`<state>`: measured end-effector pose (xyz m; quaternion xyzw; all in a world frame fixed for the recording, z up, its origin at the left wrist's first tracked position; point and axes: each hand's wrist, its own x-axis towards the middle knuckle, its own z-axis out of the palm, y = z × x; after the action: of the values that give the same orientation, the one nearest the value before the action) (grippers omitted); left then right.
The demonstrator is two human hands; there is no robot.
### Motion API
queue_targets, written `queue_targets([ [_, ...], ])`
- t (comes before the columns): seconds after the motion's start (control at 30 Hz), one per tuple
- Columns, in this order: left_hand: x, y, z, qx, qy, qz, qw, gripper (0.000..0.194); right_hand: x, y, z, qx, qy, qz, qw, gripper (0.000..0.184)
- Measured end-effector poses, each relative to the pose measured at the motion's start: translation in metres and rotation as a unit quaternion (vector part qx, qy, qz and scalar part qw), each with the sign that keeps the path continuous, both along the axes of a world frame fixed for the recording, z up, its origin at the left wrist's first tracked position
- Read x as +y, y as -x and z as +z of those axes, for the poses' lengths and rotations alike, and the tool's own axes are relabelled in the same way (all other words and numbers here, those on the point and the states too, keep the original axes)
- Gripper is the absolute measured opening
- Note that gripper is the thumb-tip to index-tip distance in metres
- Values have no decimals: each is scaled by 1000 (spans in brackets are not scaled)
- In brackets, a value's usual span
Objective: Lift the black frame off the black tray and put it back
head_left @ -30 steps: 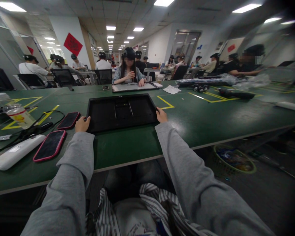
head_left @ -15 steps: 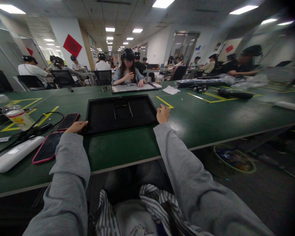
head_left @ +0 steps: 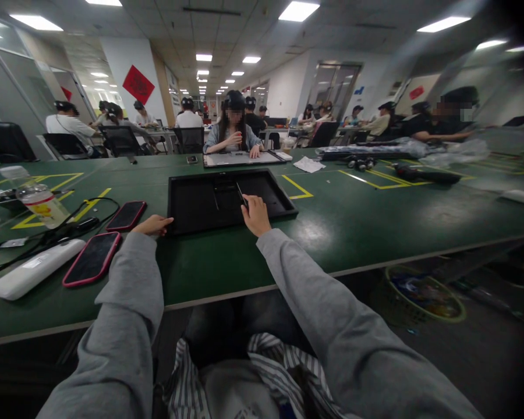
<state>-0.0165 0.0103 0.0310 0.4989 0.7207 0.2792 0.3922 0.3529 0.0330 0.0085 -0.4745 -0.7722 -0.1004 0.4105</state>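
A black, shallow rectangular casing (head_left: 192, 212) with raised edges lies on the green table in front of me. At its left edge, my left hand (head_left: 155, 224) is closed, fingertips gripping the rim near the front corner. My right hand (head_left: 257, 215) is over the casing's inside, right of its middle, with the fingers curled together. A thin bright strip (head_left: 239, 188) shows just beyond those fingertips; whether it is held or part of the casing is unclear. A second thin line (head_left: 216, 199) runs across the casing floor further left.
Left of the casing are two red-edged phones (head_left: 126, 216) (head_left: 92, 259), a white power bank-like bar (head_left: 35, 269), black cables (head_left: 96, 205) and a bottle (head_left: 43, 203). Opposite, a person (head_left: 233, 131) sits at a pale panel (head_left: 244, 159). A basket (head_left: 423, 294) stands below right.
My right hand has moved left from the casing's right edge to over its inside. My left hand stays at the left rim. The view has shifted slightly.
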Motion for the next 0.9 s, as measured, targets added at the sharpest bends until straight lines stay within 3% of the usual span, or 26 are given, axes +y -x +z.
queue_targets([
  [0.13, 9, -51, 3, -31, -18, 27, 999, 30, -14, 19, 4, -76, 21, 45, 996, 45],
  [0.3, 28, -113, -3, -109, -77, 24, 991, 22, -17, 30, 1, -110, 34, 49, 992, 53],
  [0.53, 61, -200, -10, -119, -157, 64, 978, 41, -11, 34, -9, -117, 9, 42, 992, 64],
  [0.63, 64, -215, -20, -39, -181, 71, 980, 44, -7, 32, -12, -112, 18, 48, 992, 64],
  [0.73, 62, -216, -31, 39, -187, 59, 980, 42, -1, 30, -16, -118, 76, 85, 986, 63],
  [0.9, 62, -209, -36, 58, -185, 43, 980, 41, 7, 28, -19, -129, 124, 101, 979, 55],
])
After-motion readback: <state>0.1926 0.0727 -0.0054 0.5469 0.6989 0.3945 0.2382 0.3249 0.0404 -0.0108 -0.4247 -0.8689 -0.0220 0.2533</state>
